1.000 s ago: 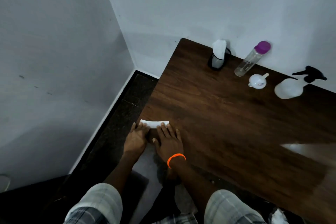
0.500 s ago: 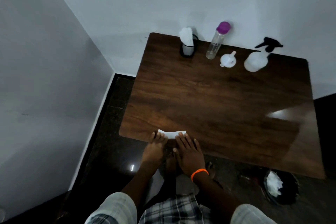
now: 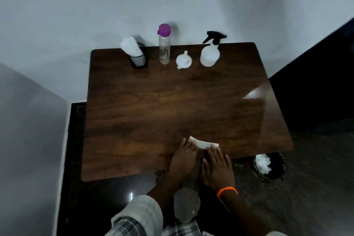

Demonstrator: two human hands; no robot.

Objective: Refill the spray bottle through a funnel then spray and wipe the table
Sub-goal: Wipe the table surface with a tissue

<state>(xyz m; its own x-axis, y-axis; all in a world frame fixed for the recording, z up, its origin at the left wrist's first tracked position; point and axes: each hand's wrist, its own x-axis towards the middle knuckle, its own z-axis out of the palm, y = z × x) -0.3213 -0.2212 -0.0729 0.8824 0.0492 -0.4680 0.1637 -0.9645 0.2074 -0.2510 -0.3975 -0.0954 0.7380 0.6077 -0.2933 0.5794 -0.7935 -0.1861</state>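
Both hands lie flat on a folded white tissue [image 3: 203, 143] near the front edge of the dark wooden table [image 3: 134, 117]. My left hand [image 3: 183, 159] covers the tissue's left part and my right hand [image 3: 218, 166], with an orange wristband, covers its right part. Along the far edge stand a white spray bottle with a black trigger head [image 3: 210, 52], a small white funnel [image 3: 184, 60] lying beside it, and a clear bottle with a purple cap [image 3: 164, 44].
A black mesh holder with white tissues [image 3: 137, 57] stands at the far left of the table. A black bin holding crumpled white tissue [image 3: 268, 166] sits on the dark floor by the table's front right corner. White walls close the back and left.
The hands and tissue have slid right along the table's front edge, from the left corner toward the middle. The view has swung to face the table squarely.
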